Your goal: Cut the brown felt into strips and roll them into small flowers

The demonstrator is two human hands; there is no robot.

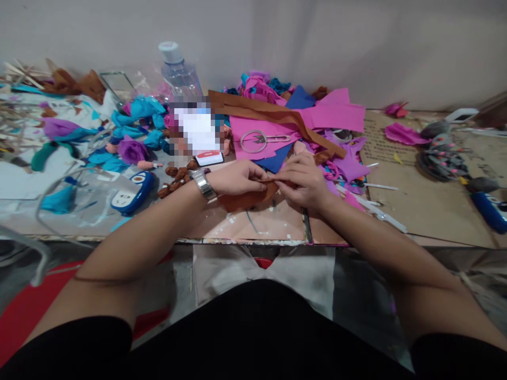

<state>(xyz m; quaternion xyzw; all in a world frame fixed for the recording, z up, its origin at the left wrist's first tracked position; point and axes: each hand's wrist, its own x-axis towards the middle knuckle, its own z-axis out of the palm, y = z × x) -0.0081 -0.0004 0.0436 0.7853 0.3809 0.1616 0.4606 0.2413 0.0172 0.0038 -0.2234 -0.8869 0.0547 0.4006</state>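
Observation:
Both hands meet over the front of the table, pinching the upper edge of a piece of brown crepe paper. My left hand, with a metal watch at its wrist, is closed on the paper's left part. My right hand pinches it from the other side, fingertips close to the left ones. The paper hangs below the fingers; its held edge is partly hidden. Just beyond the hands lie pink paper sheets, a brown paper strip, thread snips and a ring.
A phone leans left of the hands, a clear bottle behind it. Blue and purple paper flowers and a blue-and-white case lie left. White sticks and a dark pincushion-like bundle sit right.

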